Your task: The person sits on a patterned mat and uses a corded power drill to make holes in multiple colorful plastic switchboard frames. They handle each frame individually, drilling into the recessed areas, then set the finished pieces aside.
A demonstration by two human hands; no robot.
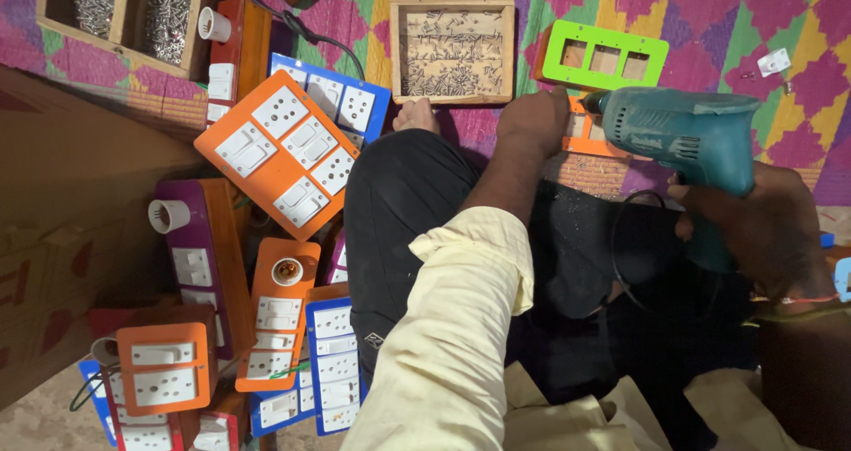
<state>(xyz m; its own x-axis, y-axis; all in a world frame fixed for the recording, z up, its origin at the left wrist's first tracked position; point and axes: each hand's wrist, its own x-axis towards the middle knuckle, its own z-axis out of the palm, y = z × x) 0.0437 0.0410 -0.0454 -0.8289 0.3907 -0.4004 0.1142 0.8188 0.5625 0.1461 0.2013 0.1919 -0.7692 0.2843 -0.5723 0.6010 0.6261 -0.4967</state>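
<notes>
Head view: drill in right grip.

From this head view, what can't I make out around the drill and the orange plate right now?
- Drill tip: hidden behind the left hand.
- Orange plate: mostly covered by that hand and the drill.
- Right hand fingers: wrapped round the drill's grip, trigger unseen.
- Screws in the wooden tray: too small to type.

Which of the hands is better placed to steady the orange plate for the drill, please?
The left hand: it already rests on the orange plate, while the right hand grips the teal drill, tip at the plate.
</notes>
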